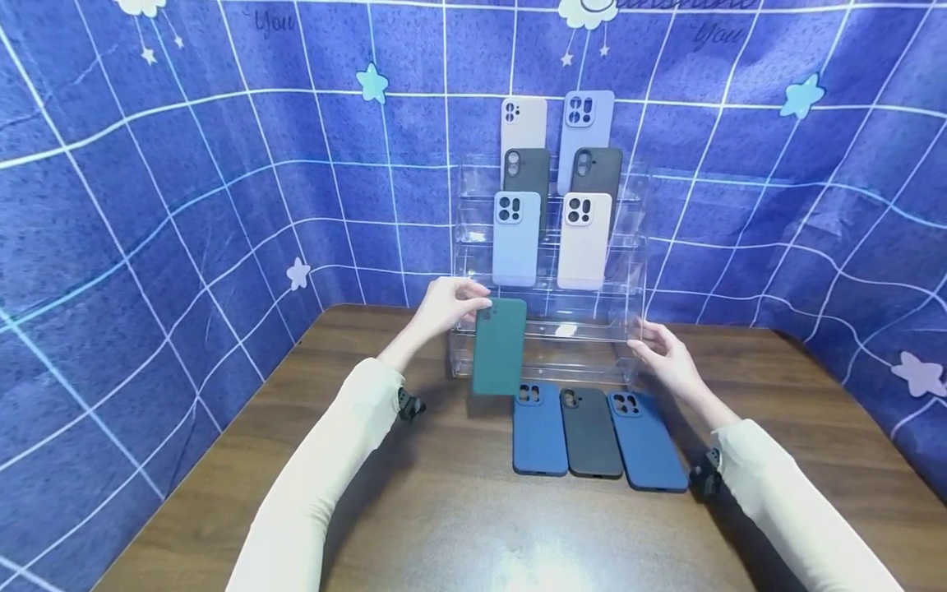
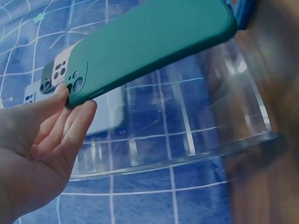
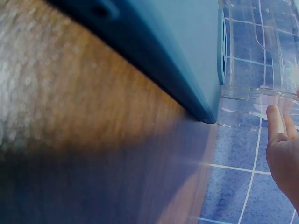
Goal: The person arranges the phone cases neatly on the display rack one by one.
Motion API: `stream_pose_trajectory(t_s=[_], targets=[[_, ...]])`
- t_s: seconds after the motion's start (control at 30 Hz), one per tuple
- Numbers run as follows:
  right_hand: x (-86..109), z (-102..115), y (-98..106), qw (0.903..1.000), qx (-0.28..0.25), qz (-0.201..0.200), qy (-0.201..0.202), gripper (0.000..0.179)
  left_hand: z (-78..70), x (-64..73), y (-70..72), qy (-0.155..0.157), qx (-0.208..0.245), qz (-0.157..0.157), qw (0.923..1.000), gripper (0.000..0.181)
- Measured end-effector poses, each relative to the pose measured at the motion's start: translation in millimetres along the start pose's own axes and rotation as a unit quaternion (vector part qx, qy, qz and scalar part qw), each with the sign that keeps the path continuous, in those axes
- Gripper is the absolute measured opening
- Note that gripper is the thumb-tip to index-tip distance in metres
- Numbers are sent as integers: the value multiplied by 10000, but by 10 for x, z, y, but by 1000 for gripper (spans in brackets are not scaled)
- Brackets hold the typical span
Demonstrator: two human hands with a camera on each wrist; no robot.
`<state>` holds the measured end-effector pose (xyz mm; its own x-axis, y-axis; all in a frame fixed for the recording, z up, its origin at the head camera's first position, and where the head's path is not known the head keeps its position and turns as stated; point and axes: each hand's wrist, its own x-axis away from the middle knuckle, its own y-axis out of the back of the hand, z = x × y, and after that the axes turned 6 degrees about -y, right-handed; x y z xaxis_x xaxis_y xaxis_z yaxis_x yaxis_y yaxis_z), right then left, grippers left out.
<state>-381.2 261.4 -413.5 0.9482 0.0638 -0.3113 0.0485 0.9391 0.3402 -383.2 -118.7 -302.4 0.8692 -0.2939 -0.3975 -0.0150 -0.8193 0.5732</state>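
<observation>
My left hand [image 1: 449, 306] pinches a green phone case [image 1: 500, 349] by its top corner, beside the camera cutout, thumb on one face and fingers on the other. The case hangs upright before the lower left of a clear tiered display rack [image 1: 570, 330], its back facing me. In the left wrist view the green case [image 2: 154, 44] slants across the top, the left hand [image 2: 51, 144] at its camera end. My right hand [image 1: 666, 358] holds the rack's lower right side edge between thumb and fingers. In the right wrist view the right hand [image 3: 285, 154] is partly cut off.
Upper tiers bear a light blue case [image 1: 515, 242], pale pink cases [image 1: 584, 247], dark cases [image 1: 527, 173] and a lavender case [image 1: 588, 131]. Before the rack lie a blue case [image 1: 540, 436], a black case [image 1: 592, 440] and another blue case [image 1: 651, 448] on the wooden table [image 1: 444, 510].
</observation>
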Motion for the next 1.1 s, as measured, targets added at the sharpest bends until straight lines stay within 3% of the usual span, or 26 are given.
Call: stream_pose_trajectory(t_s=[0.23,0.5,0.83,0.97,1.1], targets=[[0,-34,8,10000,-87,45,-11,53,-216,-208,58,-279,81,-305,9991,23],[-12,-34,8,9999,-118,61,-76,54,-340,-400,41,-444,156,-710,9964,25],[-34,-64,2,9996,-230,52,-167,54,-425,-631,-157,-624,618,-1246,9883,22],[-37,-72,-6,9996,-239,78,-161,53,-438,-713,-262,-637,922,-1376,9841,22],[-43,-69,15,9993,-304,76,-181,53,-445,-810,-361,-716,935,-1428,9827,22]])
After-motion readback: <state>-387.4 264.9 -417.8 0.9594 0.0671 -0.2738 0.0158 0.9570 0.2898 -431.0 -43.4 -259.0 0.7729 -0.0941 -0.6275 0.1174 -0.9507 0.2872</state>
